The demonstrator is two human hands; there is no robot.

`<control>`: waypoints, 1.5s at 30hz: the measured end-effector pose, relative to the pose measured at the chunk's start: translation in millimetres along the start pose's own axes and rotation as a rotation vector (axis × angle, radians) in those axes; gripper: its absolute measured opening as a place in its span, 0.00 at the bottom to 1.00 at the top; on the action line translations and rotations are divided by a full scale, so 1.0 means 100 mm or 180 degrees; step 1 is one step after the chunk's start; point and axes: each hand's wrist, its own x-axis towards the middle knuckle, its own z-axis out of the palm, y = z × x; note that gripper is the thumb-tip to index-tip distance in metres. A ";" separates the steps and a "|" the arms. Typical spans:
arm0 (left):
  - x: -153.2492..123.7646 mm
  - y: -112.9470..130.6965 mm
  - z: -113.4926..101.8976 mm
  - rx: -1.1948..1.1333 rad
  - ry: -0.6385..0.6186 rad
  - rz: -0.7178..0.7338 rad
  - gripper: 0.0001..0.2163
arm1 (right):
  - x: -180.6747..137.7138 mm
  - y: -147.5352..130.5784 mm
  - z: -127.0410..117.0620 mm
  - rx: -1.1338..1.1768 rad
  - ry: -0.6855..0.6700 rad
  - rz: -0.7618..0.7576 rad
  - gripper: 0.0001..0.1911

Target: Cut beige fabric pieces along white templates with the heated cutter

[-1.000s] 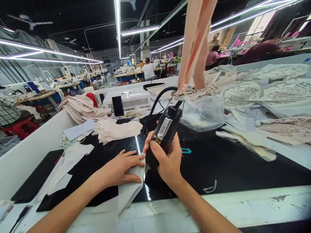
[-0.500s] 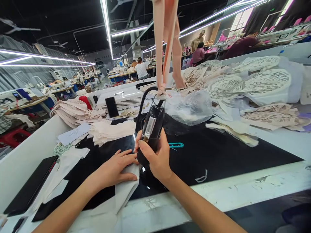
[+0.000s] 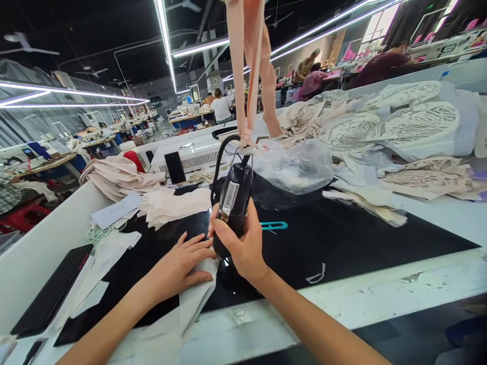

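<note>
My right hand (image 3: 245, 246) is wrapped round a black corded electric hand tool (image 3: 234, 197) with a silver plate on its side. Its working end points down at the black board (image 3: 327, 243) and is hidden from me. Pinkish elastic strips (image 3: 249, 76) tied at its top hold it from above. Flat on a pale fabric strip (image 3: 196, 296), just left of the tool, lies my left hand (image 3: 186, 266), fingers spread. The strip runs from beneath that hand over the table's front edge. A teal slotted plastic piece (image 3: 274, 225) lies right of the tool.
Stacked pale fabric pieces (image 3: 175, 203), a phone (image 3: 175, 168) and a white vented box (image 3: 198, 154) stand behind. A clear plastic bag (image 3: 294, 167) and patterned cut panels (image 3: 411, 124) fill the back right. A black flat device (image 3: 53, 289) lies left.
The view has shifted slightly, and the tool appears a little further left. Both hands keep the same hold and placement, with the left still flat on the fabric.
</note>
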 end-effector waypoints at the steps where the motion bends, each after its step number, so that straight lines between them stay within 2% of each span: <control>1: 0.00 0.00 0.00 0.0028 0.0012 0.0034 0.16 | 0.00 0.00 0.00 0.0006 -0.0004 -0.0008 0.18; 4: -0.01 0.02 0.00 0.0080 0.0030 0.0107 0.12 | 0.01 0.00 0.02 -0.0012 0.0000 -0.0019 0.17; 16: 0.01 0.03 -0.04 -0.0100 0.0022 0.0065 0.10 | 0.04 0.00 0.06 -0.0149 0.0082 0.0017 0.18; 23: 0.02 0.10 -0.09 -0.0219 -0.0063 -0.0042 0.12 | 0.03 0.06 0.05 -0.0220 0.0043 0.0079 0.16; 37: 0.04 0.05 -0.06 -0.0313 -0.0052 0.0000 0.15 | -0.05 -0.03 0.06 -0.0012 -0.0011 0.0100 0.16; 45: 0.04 0.06 -0.05 -0.0254 0.0028 0.0049 0.13 | -0.03 -0.06 0.06 -0.0074 0.0063 0.0152 0.17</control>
